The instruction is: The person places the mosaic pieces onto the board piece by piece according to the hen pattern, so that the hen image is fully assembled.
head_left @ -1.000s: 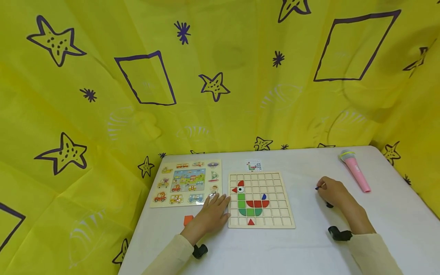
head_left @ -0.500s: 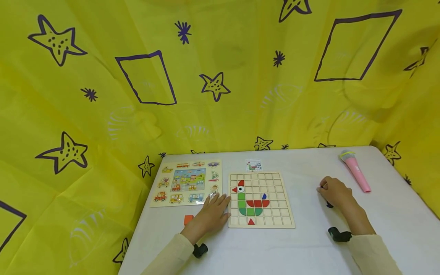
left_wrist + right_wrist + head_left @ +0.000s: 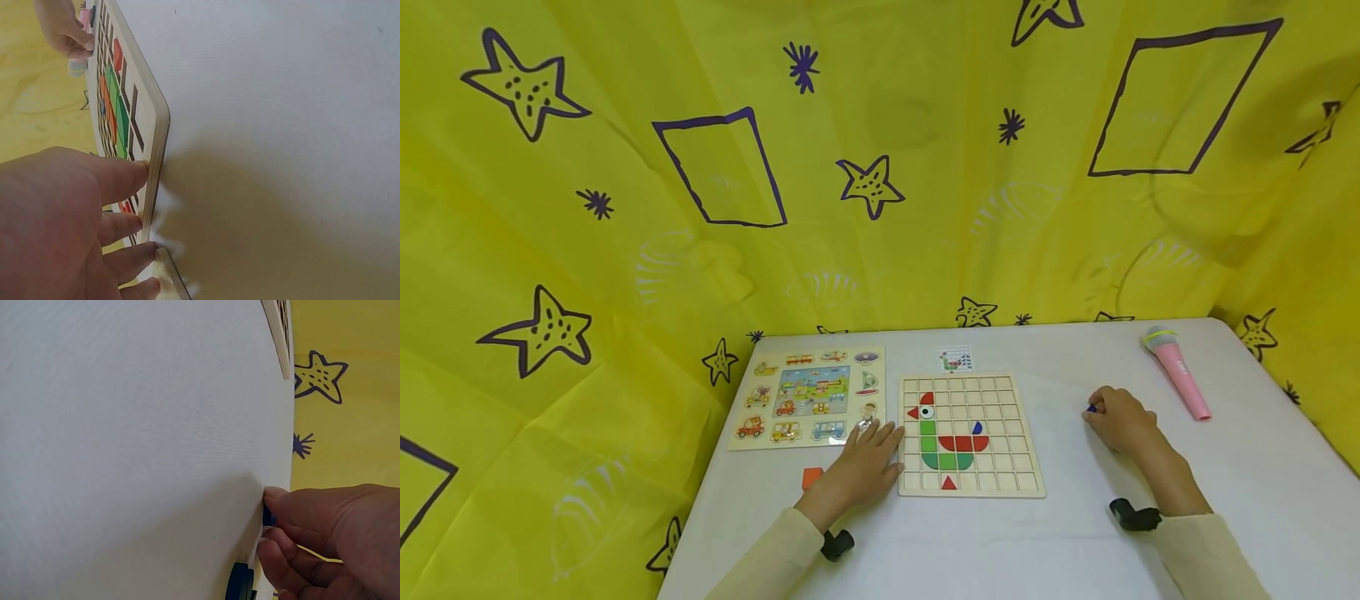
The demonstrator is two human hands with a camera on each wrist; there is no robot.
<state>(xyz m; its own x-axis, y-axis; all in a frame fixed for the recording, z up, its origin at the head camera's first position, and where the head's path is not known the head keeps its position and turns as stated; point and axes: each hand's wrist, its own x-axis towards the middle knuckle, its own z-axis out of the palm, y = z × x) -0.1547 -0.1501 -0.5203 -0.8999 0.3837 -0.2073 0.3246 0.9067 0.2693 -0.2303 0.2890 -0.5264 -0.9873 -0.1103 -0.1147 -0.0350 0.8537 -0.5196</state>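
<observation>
My left hand (image 3: 867,462) lies between two boards, fingers spread, with thumb and fingertips touching the left edge of the wooden grid board (image 3: 1011,479). Red, green and blue pieces on that board make a bird shape, with a round eye piece (image 3: 927,412) near its top. To the right of the board, my right hand (image 3: 1122,421) pinches a small blue puzzle piece (image 3: 269,516) between thumb and fingers, low over the table. More blue pieces (image 3: 237,582) lie beneath that hand in the right wrist view. Their exact shapes are partly hidden.
A vehicle puzzle board (image 3: 767,442) sits left of the grid board. Behind the grid lies a small picture card (image 3: 955,359) of a bird. An orange block (image 3: 812,477) is beside my left wrist. A pink microphone (image 3: 1183,379) lies at the far right.
My right hand has shifted slightly left and the blue piece at its fingertips shows more than half a second ago. The left hand stays on the board's edge.
</observation>
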